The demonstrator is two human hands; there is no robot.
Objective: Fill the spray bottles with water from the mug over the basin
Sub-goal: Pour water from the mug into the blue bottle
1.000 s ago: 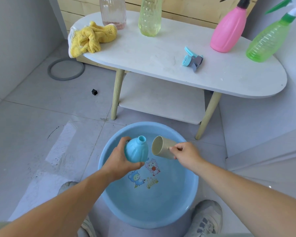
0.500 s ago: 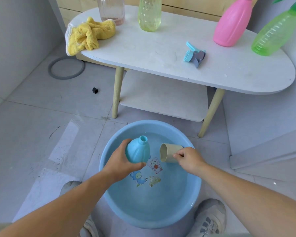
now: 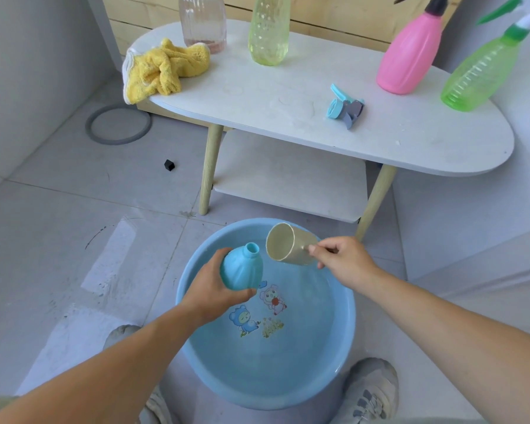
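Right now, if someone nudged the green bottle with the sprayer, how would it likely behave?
The green bottle is translucent plastic with no water line showing, so probably light and easy to shove. It is tall, with a sprayer on top, so likely apt to tip. It stands near the table edge, so a push might send it off.

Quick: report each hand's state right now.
Left hand: grips the uncapped blue bottle over the basin.
Right hand: pinches the handle of the mug, which is tipped sideways.
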